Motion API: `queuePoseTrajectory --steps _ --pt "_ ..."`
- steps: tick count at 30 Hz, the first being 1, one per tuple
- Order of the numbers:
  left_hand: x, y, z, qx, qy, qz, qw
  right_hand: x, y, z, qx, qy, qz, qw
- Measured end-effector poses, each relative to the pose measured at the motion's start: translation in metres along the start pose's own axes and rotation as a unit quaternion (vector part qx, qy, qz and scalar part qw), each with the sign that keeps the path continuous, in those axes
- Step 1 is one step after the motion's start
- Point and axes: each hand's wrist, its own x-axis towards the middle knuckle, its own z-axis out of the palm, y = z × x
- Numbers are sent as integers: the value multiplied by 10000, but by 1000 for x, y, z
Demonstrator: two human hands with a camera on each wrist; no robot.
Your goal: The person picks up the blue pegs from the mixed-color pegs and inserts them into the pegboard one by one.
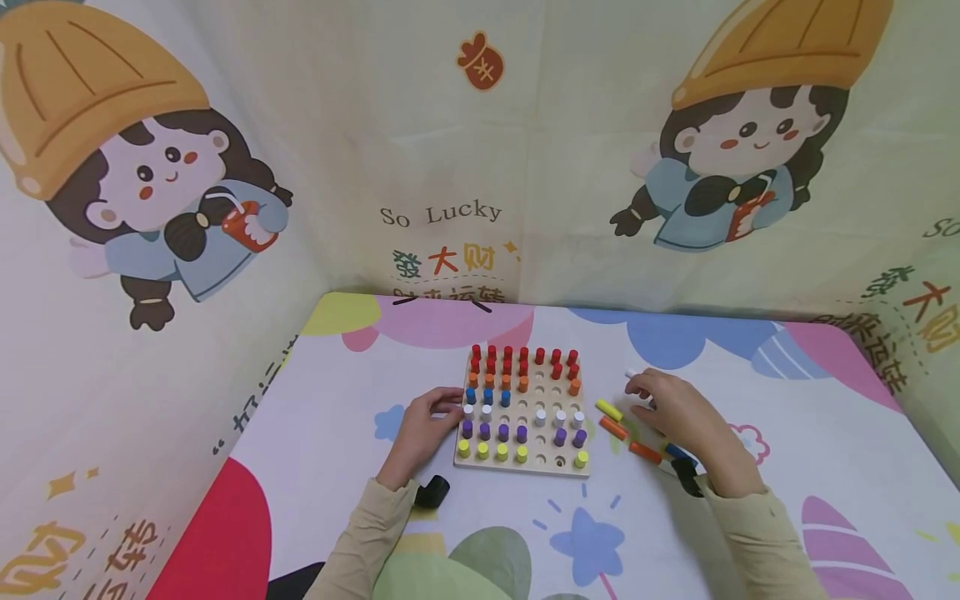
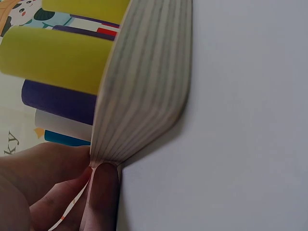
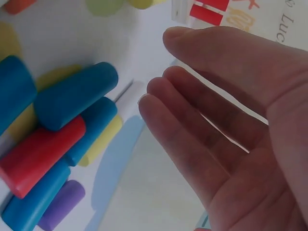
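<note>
A wooden pegboard (image 1: 558, 472) lies on the table with rows of red, orange, blue, white, purple and yellow pegs standing in it; some holes are bare. My left hand (image 1: 426, 429) holds the board's left edge, and the left wrist view shows the thumb and fingers (image 2: 103, 192) pinching its wooden rim. To the right of the board hovers my right hand (image 1: 678, 408), fingers loosely extended, thumb apart, nothing visible between them. Just past its fingertips shows a white peg (image 1: 630, 373). Blue pegs (image 3: 77, 96) and a red peg (image 3: 43, 156) lie near this hand.
Between board and right hand lie a yellow peg (image 1: 609, 410) and orange pegs (image 1: 613, 428). A dark blue peg (image 1: 680, 454) sits by the right wrist. Printed cloth covers the table (image 1: 637, 533), and a printed curtain (image 1: 570, 208) hangs behind it.
</note>
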Motion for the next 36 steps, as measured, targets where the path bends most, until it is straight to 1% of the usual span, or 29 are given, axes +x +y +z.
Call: queuePoseTrajectory --steps 8,14,18,30,36 --pt "1 -2 0 2 -3 18 10000 -6 7 2 -35 120 11 9999" --pt "1 -1 0 5 1 11 10000 -10 9 2 -17 68 54 10000" --pt "1 -1 0 8 -1 12 10000 -12 12 4 19 28 13 10000" --pt "1 -1 0 -7 -9 -3 10000 -14 18 8 200 -205 16 9996" --pt "1 -2 0 -4 -12 32 10000 -15 18 10 162 -123 -84 9998"
